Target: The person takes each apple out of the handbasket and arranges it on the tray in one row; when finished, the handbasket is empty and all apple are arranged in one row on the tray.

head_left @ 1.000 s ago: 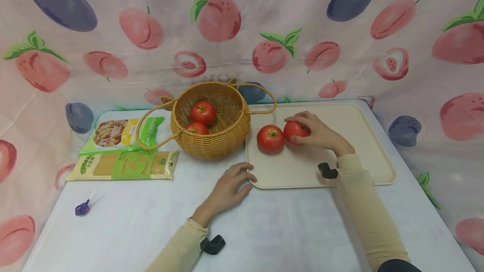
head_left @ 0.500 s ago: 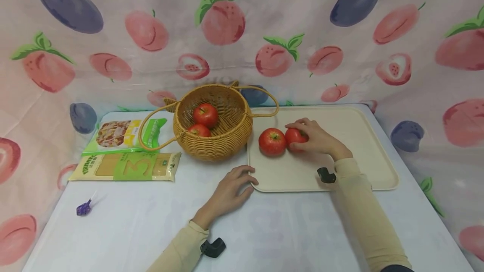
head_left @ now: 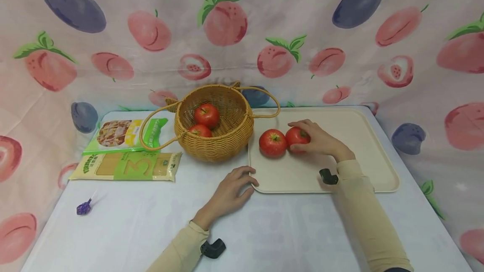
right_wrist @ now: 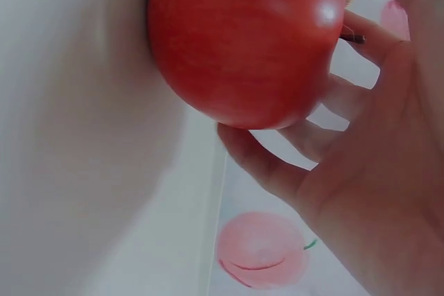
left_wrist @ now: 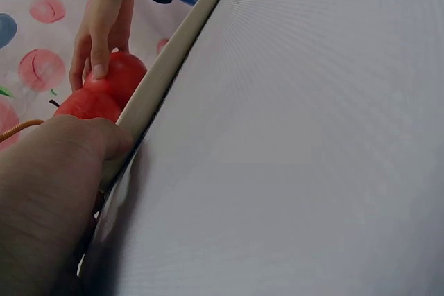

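Observation:
My right hand [head_left: 319, 139] curves its fingers and thumb around a red apple [head_left: 297, 137] on the cream tray [head_left: 351, 154]. Close up in the right wrist view, that apple [right_wrist: 243, 39] sits between the fingertips, its dark stem toward the palm. Right beside it on the tray is a second red apple [head_left: 273, 142]. My left hand [head_left: 231, 190] rests at the tray's front left corner with relaxed fingers, the fingertips at the rim. In the left wrist view its thumb [left_wrist: 107, 136] lies along the tray edge.
A wicker basket [head_left: 211, 148] with two looped handles stands left of the tray, holding two red apples [head_left: 206, 115]. One handle overlaps a green food bag [head_left: 124, 134]; a noodle pack [head_left: 126, 166] lies in front. Nearer is a purple wrapped lollipop [head_left: 84, 207]. Fruit-printed cloth hangs behind.
The head view has shifted slightly, so everything sits a little lower and farther right. Both hands keep their places, the right one on the apple and the left at the tray corner.

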`<state>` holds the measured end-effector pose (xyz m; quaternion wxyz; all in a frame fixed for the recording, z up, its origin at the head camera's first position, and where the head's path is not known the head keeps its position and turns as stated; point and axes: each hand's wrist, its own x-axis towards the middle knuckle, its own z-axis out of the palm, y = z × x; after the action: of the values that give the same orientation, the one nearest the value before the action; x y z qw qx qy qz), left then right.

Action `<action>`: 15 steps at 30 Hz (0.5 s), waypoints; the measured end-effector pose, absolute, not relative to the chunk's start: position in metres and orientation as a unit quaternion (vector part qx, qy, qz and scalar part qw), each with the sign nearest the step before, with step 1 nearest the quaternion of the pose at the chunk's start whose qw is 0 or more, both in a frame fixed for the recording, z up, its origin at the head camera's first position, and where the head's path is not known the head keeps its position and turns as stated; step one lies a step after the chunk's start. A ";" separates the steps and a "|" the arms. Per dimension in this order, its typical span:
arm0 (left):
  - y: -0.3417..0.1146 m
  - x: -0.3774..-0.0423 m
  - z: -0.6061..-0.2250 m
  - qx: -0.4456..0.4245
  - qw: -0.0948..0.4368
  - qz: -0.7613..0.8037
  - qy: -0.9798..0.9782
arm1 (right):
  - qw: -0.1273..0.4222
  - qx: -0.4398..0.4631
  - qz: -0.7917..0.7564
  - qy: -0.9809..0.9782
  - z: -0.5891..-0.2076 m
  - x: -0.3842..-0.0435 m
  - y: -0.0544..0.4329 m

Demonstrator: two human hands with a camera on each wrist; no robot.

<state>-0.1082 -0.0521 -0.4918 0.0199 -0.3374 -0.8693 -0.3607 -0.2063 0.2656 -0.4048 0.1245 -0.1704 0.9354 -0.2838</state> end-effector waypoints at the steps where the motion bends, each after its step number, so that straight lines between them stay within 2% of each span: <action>1: -0.052 -0.108 -0.492 -0.337 0.018 -0.361 -0.870 | 0.124 -0.173 -0.287 0.934 -0.405 -0.207 0.266; 10: -0.052 -0.109 -0.493 -0.343 0.029 -0.360 -0.867 | 0.075 -0.186 -0.314 0.928 -0.400 -0.211 0.261; 15: -0.052 -0.109 -0.493 -0.343 0.028 -0.360 -0.867 | 0.028 -0.211 -0.350 0.912 -0.394 -0.213 0.254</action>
<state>-0.1087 -0.0521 -0.4929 0.0282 -0.3428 -0.8671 -0.3604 -0.2134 0.2540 -0.3938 0.0276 -0.2108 0.9123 -0.3499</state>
